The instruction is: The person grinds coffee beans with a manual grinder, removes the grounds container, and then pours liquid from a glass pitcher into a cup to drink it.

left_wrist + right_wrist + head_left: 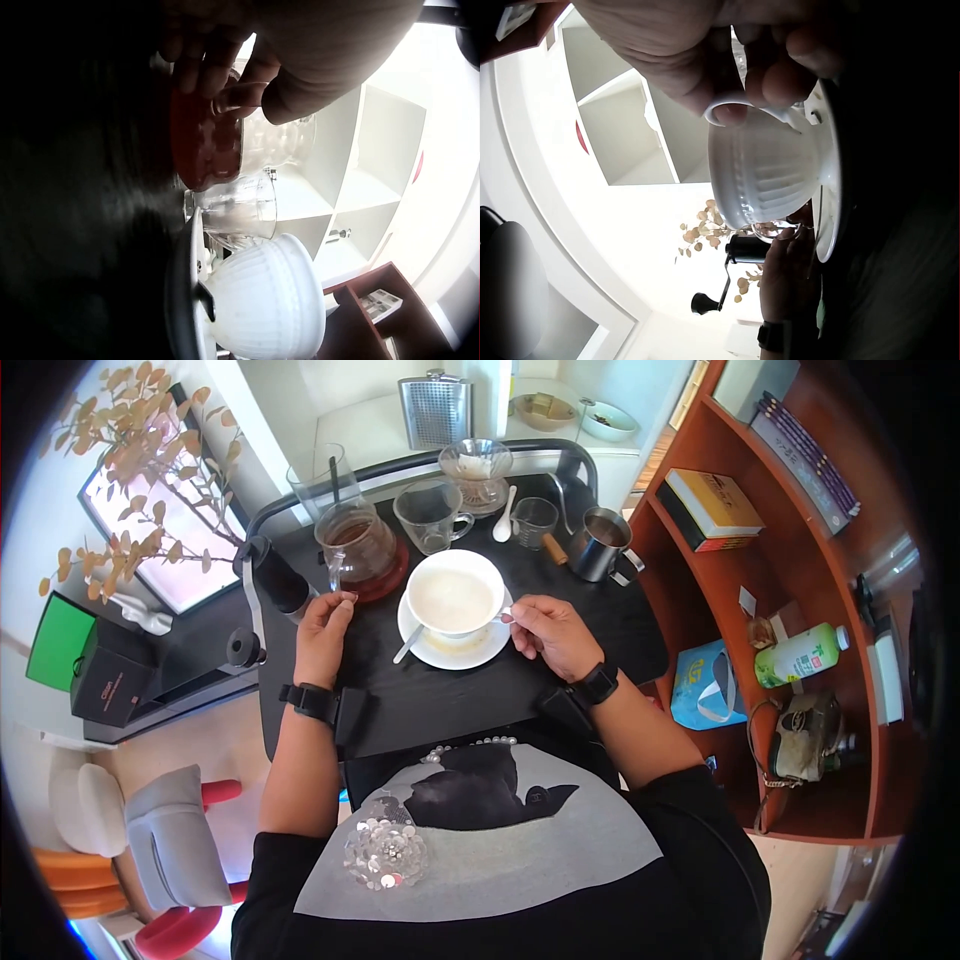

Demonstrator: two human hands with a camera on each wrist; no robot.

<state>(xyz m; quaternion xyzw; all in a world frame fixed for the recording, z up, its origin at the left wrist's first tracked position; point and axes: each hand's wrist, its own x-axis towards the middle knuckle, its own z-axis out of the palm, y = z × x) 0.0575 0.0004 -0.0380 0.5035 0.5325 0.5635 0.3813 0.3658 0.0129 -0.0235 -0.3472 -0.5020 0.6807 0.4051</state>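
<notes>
A white cup (455,592) with a pale, creamy drink stands on a white saucer (462,657) in the middle of the black table. My right hand (558,635) pinches the cup's handle (718,102) between thumb and fingers. A small spoon (404,650) lies on the saucer's left side. To the left, my left hand (324,638) pinches the handle of a glass coffee server (362,552), which holds reddish-brown liquid and stands on the table. In the left wrist view the fingers overlap the server (206,146), and its handle is partly hidden behind them.
Behind the cup stand a glass mug (428,520), a glass dripper (476,465), a white spoon (505,520), a small measuring glass (535,518) and a metal pitcher (597,550). A black hand grinder (275,575) stands left; a wooden shelf (690,580) flanks the right.
</notes>
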